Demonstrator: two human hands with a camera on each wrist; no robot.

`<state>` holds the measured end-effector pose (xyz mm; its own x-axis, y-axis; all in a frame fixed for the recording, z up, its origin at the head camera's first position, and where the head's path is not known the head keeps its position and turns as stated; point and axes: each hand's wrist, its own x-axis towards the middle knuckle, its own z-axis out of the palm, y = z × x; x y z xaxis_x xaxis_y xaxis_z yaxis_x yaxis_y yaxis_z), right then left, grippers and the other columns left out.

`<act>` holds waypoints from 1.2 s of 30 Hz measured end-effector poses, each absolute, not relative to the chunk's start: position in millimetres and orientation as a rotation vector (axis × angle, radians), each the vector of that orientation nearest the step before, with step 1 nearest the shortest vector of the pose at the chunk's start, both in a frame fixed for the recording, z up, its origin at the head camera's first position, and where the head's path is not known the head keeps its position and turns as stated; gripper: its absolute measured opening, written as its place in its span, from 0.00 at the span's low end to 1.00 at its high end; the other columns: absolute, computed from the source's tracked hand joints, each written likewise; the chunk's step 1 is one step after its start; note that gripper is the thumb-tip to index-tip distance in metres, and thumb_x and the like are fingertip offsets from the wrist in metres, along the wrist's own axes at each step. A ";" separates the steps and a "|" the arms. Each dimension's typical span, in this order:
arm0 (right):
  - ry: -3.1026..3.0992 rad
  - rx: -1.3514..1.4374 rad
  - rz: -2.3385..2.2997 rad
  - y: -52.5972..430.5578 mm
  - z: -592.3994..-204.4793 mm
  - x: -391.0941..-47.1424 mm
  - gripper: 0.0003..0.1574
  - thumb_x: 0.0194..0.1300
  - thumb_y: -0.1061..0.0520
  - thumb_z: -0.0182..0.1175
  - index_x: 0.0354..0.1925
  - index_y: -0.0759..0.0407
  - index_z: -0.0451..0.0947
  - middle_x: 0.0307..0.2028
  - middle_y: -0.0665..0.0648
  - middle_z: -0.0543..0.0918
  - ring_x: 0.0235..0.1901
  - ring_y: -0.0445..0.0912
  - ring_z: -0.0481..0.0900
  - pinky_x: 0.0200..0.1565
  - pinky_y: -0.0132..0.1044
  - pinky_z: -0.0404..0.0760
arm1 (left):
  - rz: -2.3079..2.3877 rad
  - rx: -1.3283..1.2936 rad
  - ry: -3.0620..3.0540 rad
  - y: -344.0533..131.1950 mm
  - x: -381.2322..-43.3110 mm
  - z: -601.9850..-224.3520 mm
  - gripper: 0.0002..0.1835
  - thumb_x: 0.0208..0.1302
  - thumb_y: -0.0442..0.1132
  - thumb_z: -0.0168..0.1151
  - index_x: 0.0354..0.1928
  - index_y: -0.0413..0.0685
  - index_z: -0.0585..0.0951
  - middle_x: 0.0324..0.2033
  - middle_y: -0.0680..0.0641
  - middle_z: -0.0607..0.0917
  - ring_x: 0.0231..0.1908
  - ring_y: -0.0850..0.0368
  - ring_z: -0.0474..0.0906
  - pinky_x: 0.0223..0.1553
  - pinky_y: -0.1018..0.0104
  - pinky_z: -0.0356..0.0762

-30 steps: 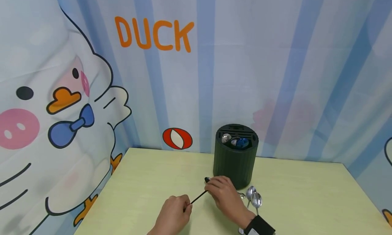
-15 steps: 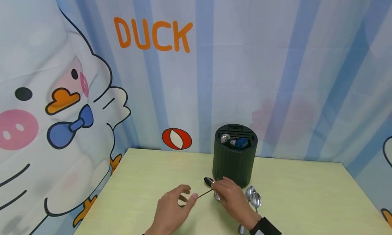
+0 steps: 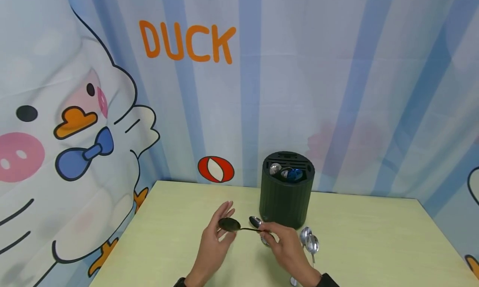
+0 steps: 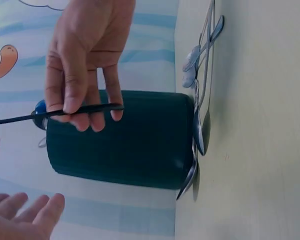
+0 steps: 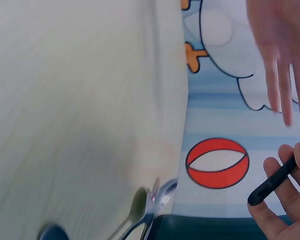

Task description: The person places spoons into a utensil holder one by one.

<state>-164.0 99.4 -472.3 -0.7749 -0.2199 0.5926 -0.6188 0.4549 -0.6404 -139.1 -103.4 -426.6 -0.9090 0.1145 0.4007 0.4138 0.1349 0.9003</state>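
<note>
The right hand (image 3: pixel 286 242) pinches a dark spoon (image 3: pixel 229 224) by its handle, above the table (image 3: pixel 374 237); the left hand (image 3: pixel 211 247) is spread near its bowl, contact unclear. Loose spoons (image 3: pixel 312 243) lie near a green holder (image 3: pixel 285 201); a striped curtain (image 3: pixel 284 79) hangs behind.

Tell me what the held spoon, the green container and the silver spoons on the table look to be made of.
Held spoon: dark metal, perhaps, given its thin neck and faintly shiny bowl; the black handle may be coated or plastic.
Green container: probably plastic, matte, judging by its evenly coloured, ribbed wall.
Silver spoons: likely polished metal, since their bowls throw bright highlights.
</note>
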 end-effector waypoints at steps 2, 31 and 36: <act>-2.316 0.684 1.330 97.2 -468.7 -159.5 0.14 0.56 0.61 0.64 0.37 0.42 0.79 0.33 0.41 0.82 0.33 0.35 0.78 0.33 0.37 0.83 | -1.838 -0.633 -2.196 -97.7 -134.5 -418.9 0.33 0.63 0.36 0.59 0.68 0.47 0.58 0.65 0.45 0.63 0.61 0.51 0.62 0.55 0.53 0.70; -2.359 0.529 1.792 98.4 -471.0 -135.2 0.06 0.64 0.60 0.55 0.40 0.58 0.72 0.35 0.55 0.84 0.32 0.45 0.82 0.36 0.34 0.83 | -2.018 -0.636 -2.106 -51.5 -143.7 -409.6 0.09 0.63 0.32 0.56 0.44 0.43 0.81 0.34 0.43 0.85 0.35 0.50 0.81 0.40 0.63 0.81; -2.416 0.400 1.632 102.3 -465.3 -135.0 0.11 0.63 0.54 0.60 0.43 0.50 0.70 0.39 0.47 0.81 0.35 0.38 0.80 0.40 0.34 0.81 | -1.936 -0.701 -2.130 -47.0 -142.9 -402.0 0.09 0.62 0.31 0.57 0.43 0.44 0.81 0.34 0.45 0.85 0.36 0.53 0.81 0.40 0.64 0.81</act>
<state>-135.0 102.3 -465.3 -0.9438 -0.1114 0.3111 -0.3302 0.3545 -0.8748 -142.9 -47.0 -402.0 -0.8729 0.2210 0.4350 0.4541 0.0418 0.8900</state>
